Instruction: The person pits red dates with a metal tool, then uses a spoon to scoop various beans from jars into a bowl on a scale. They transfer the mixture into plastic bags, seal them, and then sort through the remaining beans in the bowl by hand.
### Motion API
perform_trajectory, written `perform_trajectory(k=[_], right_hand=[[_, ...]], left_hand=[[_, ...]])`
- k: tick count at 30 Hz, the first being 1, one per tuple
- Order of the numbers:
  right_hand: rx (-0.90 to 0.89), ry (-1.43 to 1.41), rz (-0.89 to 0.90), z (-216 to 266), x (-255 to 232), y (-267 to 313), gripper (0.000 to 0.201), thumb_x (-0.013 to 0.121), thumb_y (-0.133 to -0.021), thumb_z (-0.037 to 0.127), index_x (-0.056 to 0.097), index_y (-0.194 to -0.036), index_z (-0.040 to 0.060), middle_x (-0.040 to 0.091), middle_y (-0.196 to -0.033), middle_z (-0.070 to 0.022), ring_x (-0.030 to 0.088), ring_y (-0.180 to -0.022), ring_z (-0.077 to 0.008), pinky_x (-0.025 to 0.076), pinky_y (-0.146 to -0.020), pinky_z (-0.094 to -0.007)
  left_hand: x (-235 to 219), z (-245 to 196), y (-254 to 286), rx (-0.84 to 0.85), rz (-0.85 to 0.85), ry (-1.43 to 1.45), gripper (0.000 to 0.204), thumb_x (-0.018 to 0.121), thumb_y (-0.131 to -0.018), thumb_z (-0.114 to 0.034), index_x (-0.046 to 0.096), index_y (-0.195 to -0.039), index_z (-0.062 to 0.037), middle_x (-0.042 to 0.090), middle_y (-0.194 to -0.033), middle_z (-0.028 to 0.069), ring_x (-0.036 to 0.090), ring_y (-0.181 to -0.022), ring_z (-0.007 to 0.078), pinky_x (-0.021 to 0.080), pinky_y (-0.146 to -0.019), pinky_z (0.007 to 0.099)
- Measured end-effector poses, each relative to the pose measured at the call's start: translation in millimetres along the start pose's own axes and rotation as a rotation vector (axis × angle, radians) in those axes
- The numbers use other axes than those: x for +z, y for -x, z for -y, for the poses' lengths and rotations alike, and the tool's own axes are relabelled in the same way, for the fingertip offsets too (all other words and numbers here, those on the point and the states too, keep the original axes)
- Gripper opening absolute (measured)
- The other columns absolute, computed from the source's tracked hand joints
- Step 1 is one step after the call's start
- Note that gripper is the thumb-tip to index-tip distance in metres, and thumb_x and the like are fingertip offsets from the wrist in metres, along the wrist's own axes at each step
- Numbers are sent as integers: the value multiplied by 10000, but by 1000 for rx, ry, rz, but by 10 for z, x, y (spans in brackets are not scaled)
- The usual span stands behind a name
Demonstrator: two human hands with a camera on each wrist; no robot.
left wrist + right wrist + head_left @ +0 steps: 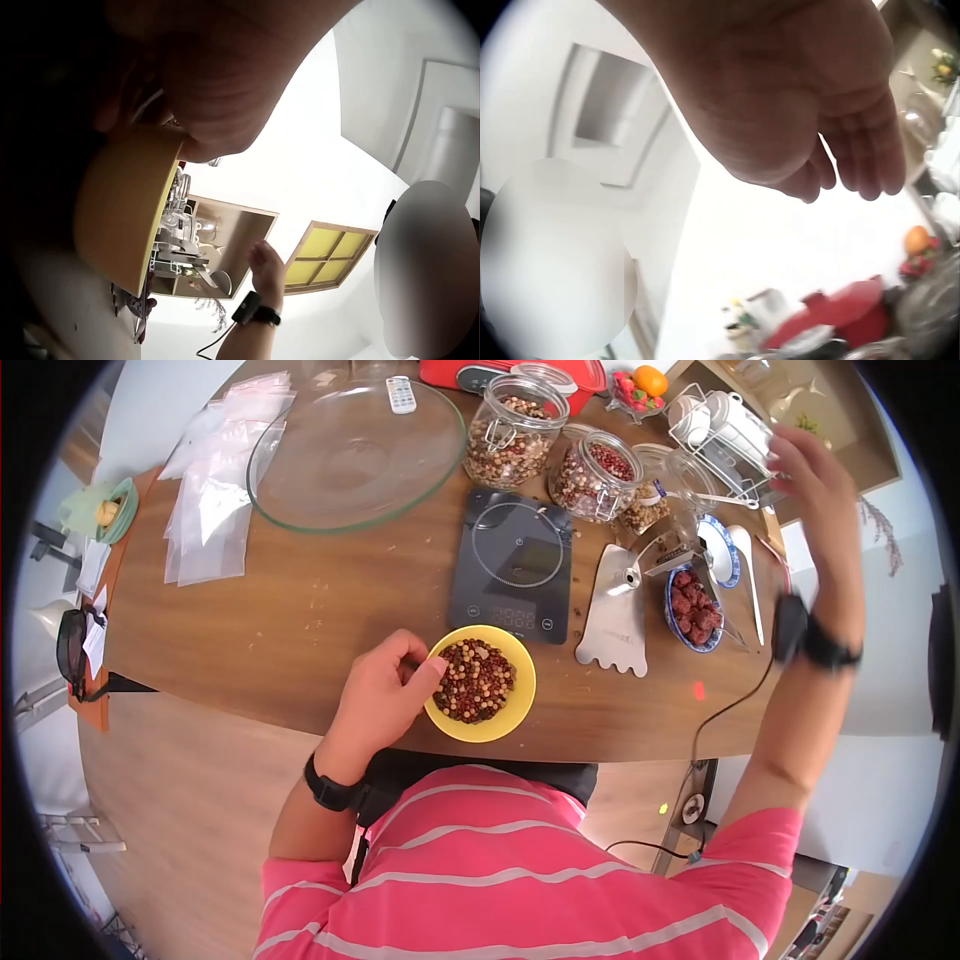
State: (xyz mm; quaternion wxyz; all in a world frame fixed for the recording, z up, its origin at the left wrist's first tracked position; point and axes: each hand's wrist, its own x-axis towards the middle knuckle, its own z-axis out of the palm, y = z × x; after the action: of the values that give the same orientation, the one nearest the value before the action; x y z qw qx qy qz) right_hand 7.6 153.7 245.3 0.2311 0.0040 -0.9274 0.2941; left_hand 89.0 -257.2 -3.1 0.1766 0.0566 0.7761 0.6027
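A yellow bowl (pixel 513 712) of mixed dried beans (pixel 474 682) stands near the table's front edge. My left hand (pixel 380 695) pinches its left rim, thumb on the inner side; the left wrist view shows the bowl's outer wall (pixel 120 210) close under the hand. My right hand (pixel 818 485) is raised at the far right with nothing in it, near the white dish rack (pixel 728 445). In the right wrist view its fingers (pixel 862 161) hang loosely bent in the air. A black kitchen scale (pixel 512 565) lies just behind the bowl.
Clip-top jars (pixel 515 435) of beans line the back. A metal scraper-like plate (pixel 612 620), a patterned bowl of dark red pieces (pixel 694 610) and a white spoon (pixel 748 575) lie right. A large glass dish (pixel 350 460) and clear bags (pixel 212 510) fill the back left.
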Motion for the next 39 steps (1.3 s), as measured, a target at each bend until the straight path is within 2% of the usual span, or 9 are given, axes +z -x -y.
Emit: perform_trajectory(k=[3,6,8,12,14,17,24,32,39], right_hand=[[6,-68,132,652,133,1163,200,634,-946,57,705,-1124,0,711,-956,-31,648,-856,-107,531,-766,-280],[-239,177,500,621,762,1555,297,639,-852,-26,691,-1143,6,707,-1104,-138,691,-1008,-328,561,-875,-410],[-227,190,484,146,1238,1587,359,603,-830,-56,676,-1179,-12,669,-1245,-178,637,-1116,-406,530,-957,-459],[-366,234,394,-476,1685,1540,428,590,-803,-66,649,-1227,-64,648,-1295,-209,626,-1156,-408,525,-1003,-443],[-400,201,396,-540,1748,1509,452,588,-795,-65,638,-1244,-82,639,-1316,-220,617,-1172,-413,522,-1018,-439],[-397,219,428,-544,1778,1523,489,596,-778,-67,623,-1266,-99,614,-1358,-236,596,-1207,-418,510,-1045,-426],[-398,348,444,-330,1741,2006,386,590,-824,-13,646,-1193,-110,621,-1310,-224,601,-1174,-381,509,-1017,-409],[-377,474,470,174,1658,2746,395,568,-877,80,644,-1212,-114,607,-1306,-209,607,-1161,-347,527,-989,-395],[-445,269,592,536,1510,3257,491,596,-827,131,630,-1238,-136,590,-1338,-244,592,-1208,-355,530,-1004,-391]], left_hand=[[30,14,-10,-12,12,-34,164,674,-987,-156,606,-998,-8,630,-792,16,581,-658,50,489,-536,235],[34,-13,-4,27,3,-69,182,663,-1000,-182,607,-1013,-10,631,-797,17,586,-654,57,492,-547,231],[-1,-60,46,9,-33,-44,201,650,-1014,-216,621,-1013,-18,633,-804,18,588,-645,63,499,-565,242],[-202,-66,424,-77,-32,124,239,602,-1038,-245,630,-1008,-10,657,-820,46,635,-669,103,528,-613,257],[-364,56,693,-183,374,482,271,546,-1066,-248,640,-1056,6,703,-886,98,690,-730,164,559,-672,285],[-302,352,908,-387,776,524,309,498,-1086,-242,637,-1134,30,732,-1009,148,730,-848,214,581,-742,311],[594,1488,589,-741,724,1122,416,464,-1110,-279,584,-1342,44,693,-1259,205,722,-1085,272,590,-956,387],[1320,1125,287,-746,1053,1270,557,395,-1115,-409,457,-1491,-3,581,-1439,215,612,-1288,319,486,-1134,456],[1273,1086,464,-718,1024,1569,530,437,-1101,-438,510,-1416,-19,628,-1359,170,639,-1244,311,512,-1106,451]])
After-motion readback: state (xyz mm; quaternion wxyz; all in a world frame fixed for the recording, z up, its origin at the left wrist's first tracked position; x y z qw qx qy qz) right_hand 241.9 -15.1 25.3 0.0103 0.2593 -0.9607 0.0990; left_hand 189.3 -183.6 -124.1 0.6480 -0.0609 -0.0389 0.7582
